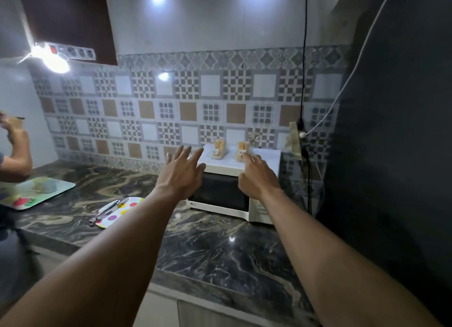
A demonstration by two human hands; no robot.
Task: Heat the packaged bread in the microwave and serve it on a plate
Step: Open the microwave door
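Home kitchen — microwave (221, 189), marble counter (220, 248), tiled backsplash (171, 111)

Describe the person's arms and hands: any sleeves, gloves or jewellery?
Both forearms are bare to the frame edge; no sleeves show. The left hand and right hand wear no gloves, watch, bracelet or visible ring.

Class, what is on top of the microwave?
A left pack and a right pack of bread stand on the microwave. The right hand hides the right pack's lower corner.
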